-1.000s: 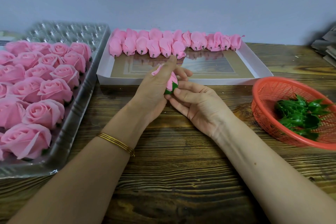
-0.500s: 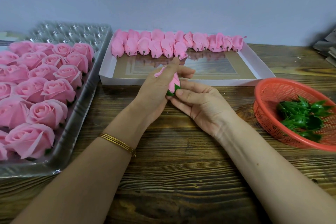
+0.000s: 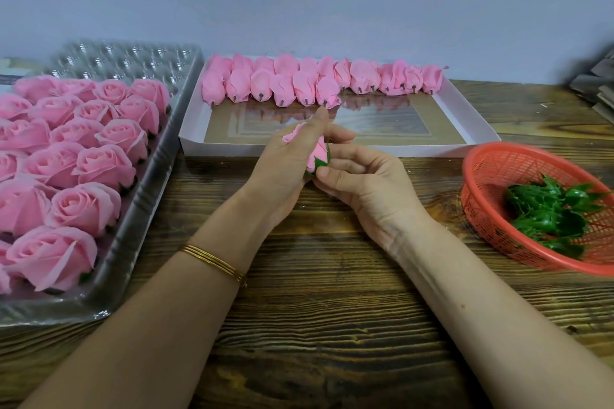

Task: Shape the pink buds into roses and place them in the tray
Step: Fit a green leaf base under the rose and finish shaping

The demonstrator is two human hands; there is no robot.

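Both hands meet over the wooden table just in front of the white box. My left hand wraps a pink bud, one petal sticking out above my fingers. My right hand pinches the green calyx at the bud's base. Most of the bud is hidden between the hands. A row of unshaped pink buds lies along the far side of the white box. Several finished pink roses fill the clear plastic tray on the left.
A red mesh basket with green calyx leaves sits at the right. Dark stacked items lie at the far right edge. Empty cells of the tray show at its back. A grey wall stands behind.
The bud has turned slightly between my hands, and my right fingers have shifted on the green calyx. The view has shifted a little; the hands stay in the same place.
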